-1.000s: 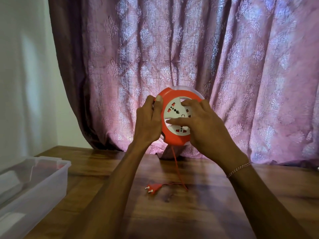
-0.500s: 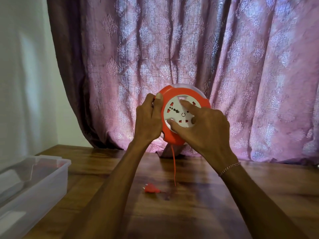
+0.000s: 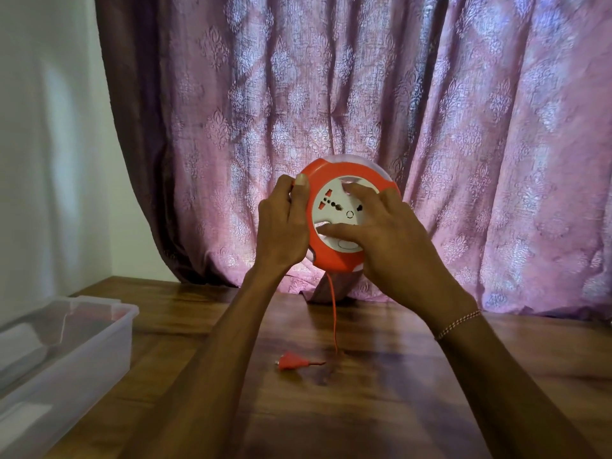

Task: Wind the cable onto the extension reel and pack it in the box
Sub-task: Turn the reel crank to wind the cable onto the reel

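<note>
Left hand (image 3: 281, 226) grips reel (image 3: 334, 256) rim; right hand (image 3: 390, 240) fingers splayed on face; box (image 3: 126, 323) at table (image 3: 381, 409) left edge

The left side of the extension reel (image 3: 344, 220) is covered by the left hand (image 3: 281, 226), and its lower right part by the right hand (image 3: 394, 240), so the full rim cannot be seen. Part of the white socket face is hidden under the fingers (image 3: 334, 230) of the right hand. How much cable (image 3: 333, 313) is wound inside the reel cannot be told. The plug (image 3: 289, 362) on the table (image 3: 397, 392) is blurred, and its pins are too small to be made out. The clear box (image 3: 66, 346) is cut off by the left and bottom edges, and its contents cannot be told through the cloudy walls. Both forearms are cut off by the bottom edge.
</note>
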